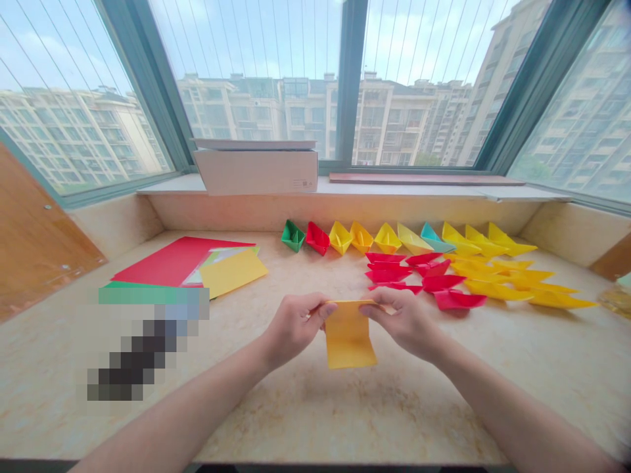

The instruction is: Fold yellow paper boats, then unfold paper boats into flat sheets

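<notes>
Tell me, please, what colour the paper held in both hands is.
The paper is orange-yellow, seen in the head view.

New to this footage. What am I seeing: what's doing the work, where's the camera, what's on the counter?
No machine: one person's bare hands, seen from a head-worn camera looking forward and down. The left hand and right hand hold a piece of yellow paper near its top corners, above the counter. Beyond and to the right are folded paper boats, mostly yellow and red. Coloured sheets lie at the left; pixelation hides something in front of them. A white box sits by the window.
</notes>
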### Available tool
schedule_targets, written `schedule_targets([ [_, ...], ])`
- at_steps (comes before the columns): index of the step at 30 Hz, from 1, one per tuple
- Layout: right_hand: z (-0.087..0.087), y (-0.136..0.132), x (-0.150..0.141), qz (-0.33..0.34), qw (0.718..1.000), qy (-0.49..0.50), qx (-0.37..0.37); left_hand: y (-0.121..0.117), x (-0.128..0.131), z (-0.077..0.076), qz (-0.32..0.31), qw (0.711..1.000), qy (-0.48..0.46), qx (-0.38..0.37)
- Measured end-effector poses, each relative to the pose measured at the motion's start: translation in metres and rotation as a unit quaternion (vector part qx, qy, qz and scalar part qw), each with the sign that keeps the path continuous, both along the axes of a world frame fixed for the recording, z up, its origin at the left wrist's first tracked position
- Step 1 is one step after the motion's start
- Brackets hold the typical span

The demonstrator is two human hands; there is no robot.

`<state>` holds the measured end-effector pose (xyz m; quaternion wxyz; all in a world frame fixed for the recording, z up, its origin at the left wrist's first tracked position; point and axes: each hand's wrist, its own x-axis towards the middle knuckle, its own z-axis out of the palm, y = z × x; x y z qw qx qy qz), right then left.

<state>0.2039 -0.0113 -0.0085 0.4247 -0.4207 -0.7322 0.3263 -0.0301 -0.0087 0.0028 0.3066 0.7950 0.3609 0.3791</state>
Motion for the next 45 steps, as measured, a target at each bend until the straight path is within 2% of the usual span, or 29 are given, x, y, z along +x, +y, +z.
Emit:
schedule_targets([
  [5,-0.003,0.001,-0.003,0.021,0.999,-0.041,-0.002,0.000,0.003,-0.007,0.012,0.997,0.073,0.019],
  [11,-0.006,0.001,-0.002,0.011,0.992,-0.053,0.116,0.000,-0.001,-0.009,-0.045,0.991,0.107,0.064],
  [15,-0.006,0.002,0.001,0.041,0.986,-0.087,0.133,0.002,-0.003,-0.008,-0.073,0.990,0.098,0.072],
  [18,-0.006,0.002,0.003,0.050,0.986,-0.100,0.128,0.003,-0.003,-0.008,-0.078,0.991,0.085,0.066],
  [24,-0.004,0.001,0.001,0.013,0.990,-0.090,0.108,0.005,-0.003,-0.012,-0.069,0.995,0.055,0.039],
  [29,-0.004,0.000,-0.001,-0.022,0.992,-0.059,0.110,0.007,-0.002,-0.011,-0.034,0.998,0.013,-0.043],
  [31,-0.004,0.001,0.000,-0.050,0.995,-0.014,0.080,0.009,-0.003,-0.009,-0.012,0.995,-0.035,-0.097],
  [34,-0.003,0.006,0.001,-0.072,0.994,0.083,-0.006,0.012,-0.002,-0.007,0.008,0.979,-0.107,-0.174],
  [37,0.000,0.009,0.000,-0.061,0.982,0.160,-0.080,0.012,0.000,-0.007,-0.018,0.966,-0.137,-0.220],
  [41,0.000,0.009,-0.003,-0.050,0.973,0.178,-0.136,0.008,0.003,-0.007,-0.042,0.959,-0.163,-0.227],
  [45,-0.005,0.011,-0.004,-0.063,0.973,0.177,-0.131,0.006,0.002,-0.010,-0.093,0.952,-0.202,-0.210],
])
